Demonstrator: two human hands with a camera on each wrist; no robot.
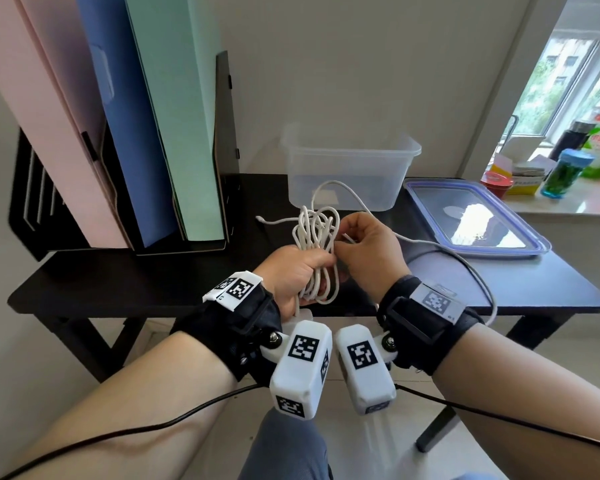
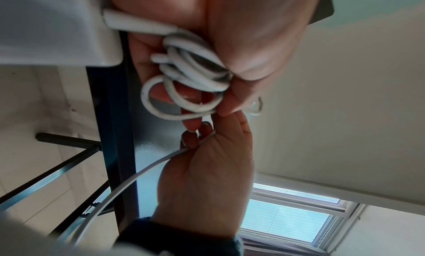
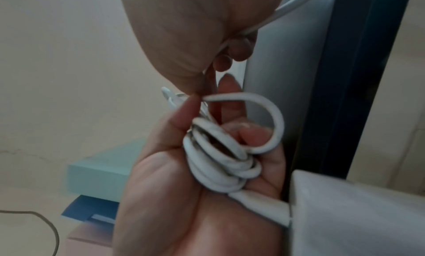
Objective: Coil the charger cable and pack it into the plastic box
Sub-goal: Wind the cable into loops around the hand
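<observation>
Several loops of white cable sit bunched in the left hand, fingers curled round them above the table's near edge. Just right, the right hand pinches the loose strand. Beyond stands the open box, its lid lying to the right.

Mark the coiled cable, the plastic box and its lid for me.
coiled cable (image 1: 315, 233): head view, loops above the fist.
plastic box (image 1: 350, 150): head view, front rim.
lid (image 1: 520, 244): head view, blue edge.
</observation>
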